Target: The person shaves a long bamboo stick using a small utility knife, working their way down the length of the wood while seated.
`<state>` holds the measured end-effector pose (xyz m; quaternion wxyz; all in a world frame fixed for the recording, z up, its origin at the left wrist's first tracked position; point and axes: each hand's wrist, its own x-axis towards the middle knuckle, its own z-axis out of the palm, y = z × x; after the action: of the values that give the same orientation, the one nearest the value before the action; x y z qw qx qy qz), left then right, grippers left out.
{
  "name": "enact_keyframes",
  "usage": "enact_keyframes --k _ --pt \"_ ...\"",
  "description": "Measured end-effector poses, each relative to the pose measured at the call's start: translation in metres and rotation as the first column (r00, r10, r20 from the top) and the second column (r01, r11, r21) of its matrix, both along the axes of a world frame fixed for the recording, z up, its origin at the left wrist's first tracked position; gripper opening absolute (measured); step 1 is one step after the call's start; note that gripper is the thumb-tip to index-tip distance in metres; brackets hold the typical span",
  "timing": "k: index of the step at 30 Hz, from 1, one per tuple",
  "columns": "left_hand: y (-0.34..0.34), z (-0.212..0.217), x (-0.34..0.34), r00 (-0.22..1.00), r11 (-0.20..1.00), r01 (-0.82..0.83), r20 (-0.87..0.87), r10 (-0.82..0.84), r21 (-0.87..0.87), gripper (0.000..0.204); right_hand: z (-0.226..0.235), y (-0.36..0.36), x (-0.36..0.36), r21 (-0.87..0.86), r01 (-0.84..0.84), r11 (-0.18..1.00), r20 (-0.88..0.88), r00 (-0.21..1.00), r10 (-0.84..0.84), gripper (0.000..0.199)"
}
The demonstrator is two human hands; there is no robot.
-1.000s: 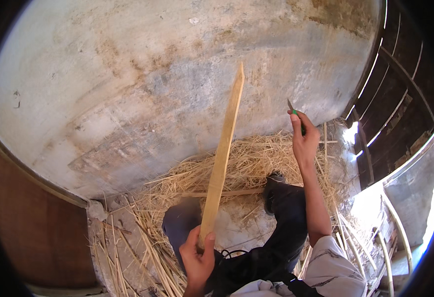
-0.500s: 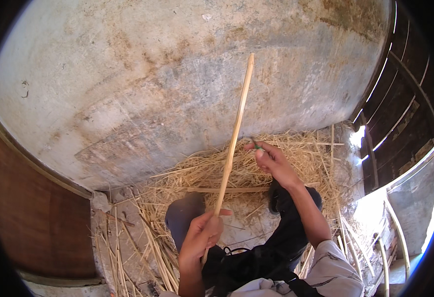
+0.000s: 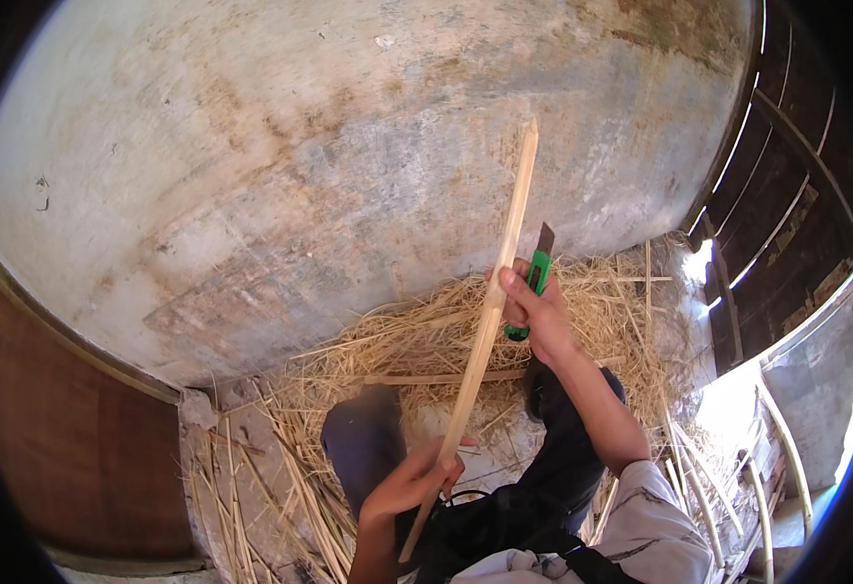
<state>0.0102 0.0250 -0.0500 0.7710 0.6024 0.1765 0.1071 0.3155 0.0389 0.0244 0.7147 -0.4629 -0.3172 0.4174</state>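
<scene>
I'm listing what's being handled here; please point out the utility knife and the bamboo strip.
Utility knife (image 3: 539,272): head view, on its green handle just below the blade.
Bamboo strip (image 3: 479,360): head view, midway along its length.

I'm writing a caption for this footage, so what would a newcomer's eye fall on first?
Probably the long pale strip, slanting up mid-view past the left hand to a pointed tip before the stained wall. Next, the bright green cutter, blade out, in the right hand, just right of the strip. Beyond them, a straw-like heap lies along the wall's foot.
</scene>
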Motion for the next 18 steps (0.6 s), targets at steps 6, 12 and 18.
enact_keyframes --k 6,12,18 --pt "-0.001 -0.011 -0.017 0.990 0.994 0.100 -0.103 -0.095 0.048 0.041 0.003 -0.004 0.023 0.014 0.090 0.996 0.035 0.995 -0.091 0.034" --pt "-0.007 -0.005 -0.008 0.987 0.985 -0.134 -0.107 0.122 -0.110 0.033 -0.002 -0.007 0.025 -0.023 0.091 0.996 0.039 0.995 -0.090 0.046" --pt "-0.003 0.001 0.006 0.973 0.974 -0.217 -0.098 0.209 -0.072 0.029 -0.030 -0.011 0.011 -0.085 0.073 0.994 0.382 0.923 -0.035 0.050"
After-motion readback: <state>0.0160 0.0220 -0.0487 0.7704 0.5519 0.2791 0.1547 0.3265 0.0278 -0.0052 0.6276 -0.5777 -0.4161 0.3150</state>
